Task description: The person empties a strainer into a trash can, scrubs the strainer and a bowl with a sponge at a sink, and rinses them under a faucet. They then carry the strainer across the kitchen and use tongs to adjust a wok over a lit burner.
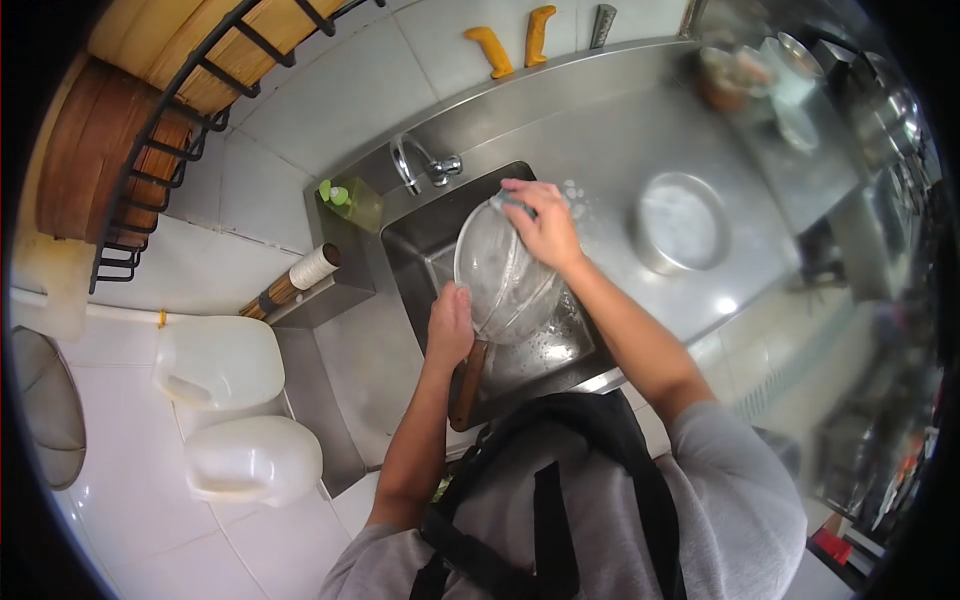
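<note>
A round mesh strainer [507, 270] with a wooden handle [468, 385] is tilted over the sink basin [400, 235]. My left hand [450, 322] is closed on its rim, close to where the handle joins. At the far rim, my right hand [540, 222] is closed and presses a small blue-grey scouring pad [517, 204] against the strainer. Part of the pad is hidden under the fingers. Water drops and wet shine show on the basin floor [560, 350] beneath the strainer.
Behind the basin stands a chrome faucet [420, 165], beside a green-topped soap bottle [352, 203]. A round metal pan [683, 223] sits on the steel counter [610, 120] to the right. At left are a bamboo brush [290, 280] and two white plastic jugs [220, 362].
</note>
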`<state>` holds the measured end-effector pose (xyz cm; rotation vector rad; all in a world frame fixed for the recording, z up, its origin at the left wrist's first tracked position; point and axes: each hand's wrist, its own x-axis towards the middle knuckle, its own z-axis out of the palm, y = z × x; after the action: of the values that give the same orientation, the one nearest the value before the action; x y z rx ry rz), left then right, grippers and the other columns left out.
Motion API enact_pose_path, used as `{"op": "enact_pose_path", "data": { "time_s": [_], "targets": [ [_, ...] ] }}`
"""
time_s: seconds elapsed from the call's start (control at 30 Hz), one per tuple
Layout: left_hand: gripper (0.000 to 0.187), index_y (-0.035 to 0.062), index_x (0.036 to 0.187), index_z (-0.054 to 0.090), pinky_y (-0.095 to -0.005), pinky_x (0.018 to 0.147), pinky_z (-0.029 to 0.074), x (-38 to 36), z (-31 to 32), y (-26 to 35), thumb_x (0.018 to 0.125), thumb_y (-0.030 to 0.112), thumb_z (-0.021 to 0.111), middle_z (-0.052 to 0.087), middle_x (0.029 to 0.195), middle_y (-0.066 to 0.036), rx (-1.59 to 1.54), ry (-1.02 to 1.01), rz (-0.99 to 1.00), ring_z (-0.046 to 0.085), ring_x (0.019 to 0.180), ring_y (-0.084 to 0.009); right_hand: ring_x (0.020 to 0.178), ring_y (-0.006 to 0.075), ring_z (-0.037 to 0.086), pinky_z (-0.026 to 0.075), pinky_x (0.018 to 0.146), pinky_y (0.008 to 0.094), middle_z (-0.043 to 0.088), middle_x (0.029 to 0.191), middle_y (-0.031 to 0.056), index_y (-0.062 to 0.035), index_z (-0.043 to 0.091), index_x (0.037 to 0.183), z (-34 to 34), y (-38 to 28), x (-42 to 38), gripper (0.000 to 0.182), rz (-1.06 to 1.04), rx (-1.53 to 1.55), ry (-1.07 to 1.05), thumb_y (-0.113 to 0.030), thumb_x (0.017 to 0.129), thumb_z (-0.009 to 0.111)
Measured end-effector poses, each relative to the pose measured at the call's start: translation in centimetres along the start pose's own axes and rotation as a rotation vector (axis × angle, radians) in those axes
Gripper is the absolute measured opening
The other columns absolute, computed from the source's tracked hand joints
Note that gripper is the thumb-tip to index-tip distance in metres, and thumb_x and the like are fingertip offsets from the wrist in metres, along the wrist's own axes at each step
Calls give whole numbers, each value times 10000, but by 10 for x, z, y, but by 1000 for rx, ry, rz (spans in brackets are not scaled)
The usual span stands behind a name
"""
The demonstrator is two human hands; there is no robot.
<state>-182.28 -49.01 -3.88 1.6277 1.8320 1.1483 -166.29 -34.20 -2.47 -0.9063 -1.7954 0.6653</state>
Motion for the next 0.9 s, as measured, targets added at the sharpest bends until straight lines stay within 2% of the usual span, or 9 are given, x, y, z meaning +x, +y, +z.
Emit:
{"op": "enact_pose_path", "data": {
  "time_s": [0.1,0.17,0.4,0.47,0.53,0.67,0.73,0.8,0.9],
  "targets": [
    [247,-18,864,473,-425,612,403,-1,1,-4,954,198,396,532,736,-233,-19,2,-15,526,681,-398,1070,307,522,412,915,405,628,1147,83,-19,660,904,3,-19,-9,190,-108,-84,-10,-120,743,643],
    [248,-19,875,482,-412,616,408,-1,-1,-9,954,203,403,536,729,-217,-44,44,-39,531,672,-377,1075,306,522,412,913,399,630,1141,82,-21,661,903,-2,-53,-30,184,-342,9,-253,-122,750,644],
    [280,-7,831,487,-326,607,380,2,-4,1,959,229,407,481,668,-98,-219,140,5,460,640,-185,1048,310,538,413,915,386,630,1129,79,-47,668,916,-17,19,-7,190,-50,-118,44,-114,739,651],
    [279,-5,815,474,-308,587,358,1,-4,-14,962,221,400,450,661,-60,-264,154,-72,422,638,-142,1051,305,539,412,916,386,638,1101,78,-39,669,906,-17,-17,-35,175,-82,-138,63,-119,754,641],
    [281,-3,811,472,-301,581,349,2,-4,-10,964,220,396,436,659,-49,-246,160,-54,405,637,-131,1054,296,536,426,900,387,635,1102,67,-53,674,874,-15,-40,-62,148,-268,-172,-202,-124,749,639],
    [283,2,803,469,-293,569,335,3,0,-10,968,219,392,415,651,-35,-247,197,-56,378,633,-116,1019,280,537,444,868,389,625,1078,55,-79,677,834,-23,5,-51,126,-328,-237,-153,-137,724,652],
    [285,2,799,463,-292,568,332,0,2,-2,969,221,394,407,649,-34,-260,235,-55,372,632,-114,967,261,537,455,822,391,608,1014,52,-103,673,831,-33,18,-29,138,-11,-298,-77,-164,707,665],
    [288,2,795,457,-292,567,329,6,4,3,969,222,395,400,646,-32,-276,278,-42,366,630,-112,929,250,534,448,794,397,584,935,54,-104,665,852,-39,-7,-44,160,-135,-434,-238,-190,717,670],
    [293,4,789,448,-288,576,330,6,-6,-2,971,227,392,397,656,-30,-149,160,-54,365,642,-109,941,268,537,428,788,397,607,942,63,-78,650,864,-39,-44,-45,168,-216,-260,-486,-173,727,677]
  ]
}}
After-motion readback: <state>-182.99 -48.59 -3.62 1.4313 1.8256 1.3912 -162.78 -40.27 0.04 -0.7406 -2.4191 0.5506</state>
